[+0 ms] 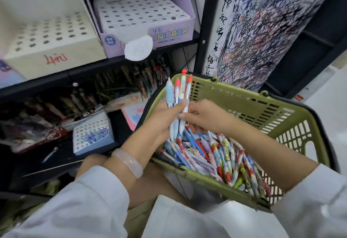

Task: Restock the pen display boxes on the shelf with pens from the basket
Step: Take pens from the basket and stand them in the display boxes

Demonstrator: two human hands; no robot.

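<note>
Left hand (165,117) grips a small bunch of pens (179,95), four or so, fingers curled round the barrels, tips pointing up, red caps and one pale blue grip showing above the fist. The bunch stands upright over the near-left corner of the green basket (244,97). Right hand (204,116) reaches in from the right, fingers bent, fingertips pinching the lower part of one pen in that same bunch, just beside the left thumb. Both hands sit above the heap of loose pens (216,155) filling the basket bottom, mixed blue, red, lilac and white. Basket sits tilted on the person's lap, black handle (317,123) folded down along the rim. Pale pink bangle (129,160) on the left wrist, white sleeves (90,204) on both arms. On the upper shelf, a lilac display box (169,33) marked UNICORN with a white hole grid, nearly all holes bare, one dark pen end at the far right corner. A round white paper tag (138,48) hangs off its front. Left of it a cream display box (52,36), hole grid, red scribble on the front. Lower shelf: a small blue display box (93,136) with a few blue-topped pens stuck in it, dark clutter of packaged pens behind, too blurred to tell. Right of the shelf a post covered in scribbled test paper (262,31).
</note>
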